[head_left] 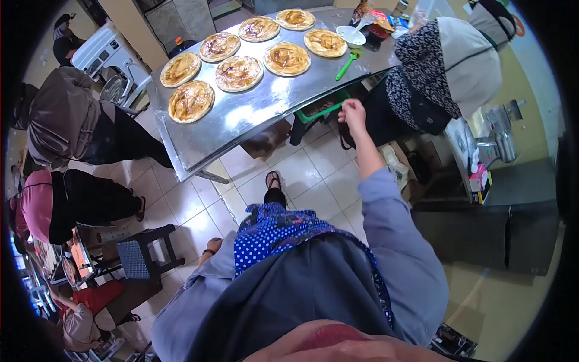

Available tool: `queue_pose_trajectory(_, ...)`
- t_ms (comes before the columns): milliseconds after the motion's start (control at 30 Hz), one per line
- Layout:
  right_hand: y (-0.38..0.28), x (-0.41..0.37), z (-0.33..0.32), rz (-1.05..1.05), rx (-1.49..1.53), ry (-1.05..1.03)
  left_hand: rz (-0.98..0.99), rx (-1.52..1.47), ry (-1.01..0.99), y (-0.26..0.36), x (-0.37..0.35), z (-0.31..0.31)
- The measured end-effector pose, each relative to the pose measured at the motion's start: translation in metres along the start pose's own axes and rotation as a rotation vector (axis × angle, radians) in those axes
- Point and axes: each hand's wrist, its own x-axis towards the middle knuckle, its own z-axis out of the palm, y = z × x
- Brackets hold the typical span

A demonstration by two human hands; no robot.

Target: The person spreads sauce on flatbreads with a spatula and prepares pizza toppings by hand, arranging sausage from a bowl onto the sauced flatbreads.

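My right hand (353, 114) is raised ahead of me at the near right side of the steel table (241, 123), its fingers curled closed. What they hold, if anything, I cannot make out. Beyond it a green brush (348, 64) lies on the table beside a white bowl (351, 36). Several round flat pastries (239, 73) with a shiny brown glaze sit in rows on the steel. My left hand (208, 252) hangs low by my hip; a dark band circles the wrist, and the fingers are mostly hidden.
A person in a light head covering (465, 63) stands at the table's right end. Others are at the left, one in a grey top (63, 114). A green crate (325, 108) stands under the table edge. A dark stool (145, 253) stands at left; a black counter (482, 235) at right.
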Motion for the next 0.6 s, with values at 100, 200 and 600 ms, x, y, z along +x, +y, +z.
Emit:
queue_pose_trajectory(100, 0.000, 0.080, 0.029, -0.048, -0.151, 0.096, -0.034, 0.071, -0.004, 0.028, 0.031, 0.004)
queue_pose_trajectory(200, 0.047, 0.191, 0.041, -0.279, -0.638, 0.265, -0.031, 0.000, 0.036, 0.064, 0.051, -0.001)
queue_pose_trajectory(600, 0.074, 0.357, 0.044, -0.260, -1.217, -0.107, -0.194, -0.834, 0.602, 0.195, -0.077, 0.090)
